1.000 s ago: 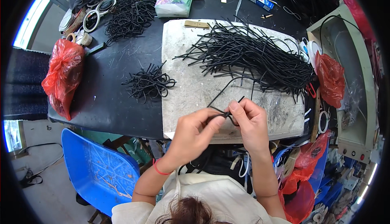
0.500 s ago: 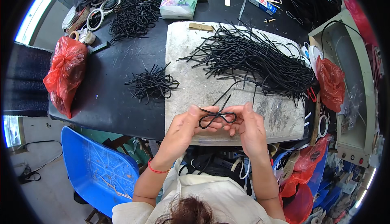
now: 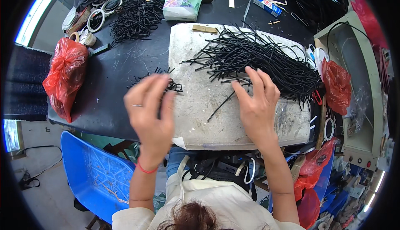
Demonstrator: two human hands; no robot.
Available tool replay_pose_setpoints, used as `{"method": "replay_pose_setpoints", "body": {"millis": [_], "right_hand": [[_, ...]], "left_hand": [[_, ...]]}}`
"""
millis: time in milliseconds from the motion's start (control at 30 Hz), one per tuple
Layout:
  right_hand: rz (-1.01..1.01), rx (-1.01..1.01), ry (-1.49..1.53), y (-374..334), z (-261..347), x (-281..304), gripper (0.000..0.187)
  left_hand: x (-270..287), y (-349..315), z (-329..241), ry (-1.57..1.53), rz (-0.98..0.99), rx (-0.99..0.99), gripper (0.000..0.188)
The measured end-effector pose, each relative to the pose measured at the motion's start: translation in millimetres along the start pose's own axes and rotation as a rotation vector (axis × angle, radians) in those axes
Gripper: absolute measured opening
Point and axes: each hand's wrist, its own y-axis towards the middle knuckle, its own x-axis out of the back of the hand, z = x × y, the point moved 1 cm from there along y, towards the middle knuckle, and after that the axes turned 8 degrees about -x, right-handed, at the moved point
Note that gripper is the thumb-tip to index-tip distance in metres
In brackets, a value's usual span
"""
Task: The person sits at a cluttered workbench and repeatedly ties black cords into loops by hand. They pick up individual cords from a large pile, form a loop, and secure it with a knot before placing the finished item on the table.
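My left hand [image 3: 152, 109], slightly blurred, hovers over the small pile of black cord bows [image 3: 175, 86] and covers much of it. Its fingers are curved and apart, with nothing visible in them. My right hand [image 3: 258, 105] reaches to the near edge of a large heap of straight black cords [image 3: 266, 59], its thumb and fingers spread. One loose cord [image 3: 221, 106] slants out from beside the right thumb across the pale work board [image 3: 200, 121]. Whether the right fingertips touch the cords I cannot tell.
A red plastic bag [image 3: 66, 76] stands at the left, with a tangled black cord pile [image 3: 135, 21] beyond it. A tissue pack [image 3: 183, 1] and a small blue box [image 3: 268, 6] lie at the back. Below left is a blue bin [image 3: 96, 167]; a metal cabinet [image 3: 354, 96] stands right.
The looped cord bow is no longer between my hands. My left hand moved left over the small pile and opened. My right hand moved up to the cord heap.
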Motion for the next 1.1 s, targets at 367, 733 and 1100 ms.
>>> {"method": "replay_pose_setpoints", "body": {"millis": [367,733,1100], "right_hand": [[0.080,0.267,0.315,-12,1,26,0.035],[-0.083,0.016,0.383,-4,0,39,0.028],[0.037,-0.159,0.640,-22,42,23,0.022]], "left_hand": [[-22,-28,-30,-0.966,0.553,0.449,0.022],[-4,-37,-29,-1.300,0.582,0.881,0.016],[-25,-38,-36,-1.455,0.265,1.028,0.026]]}}
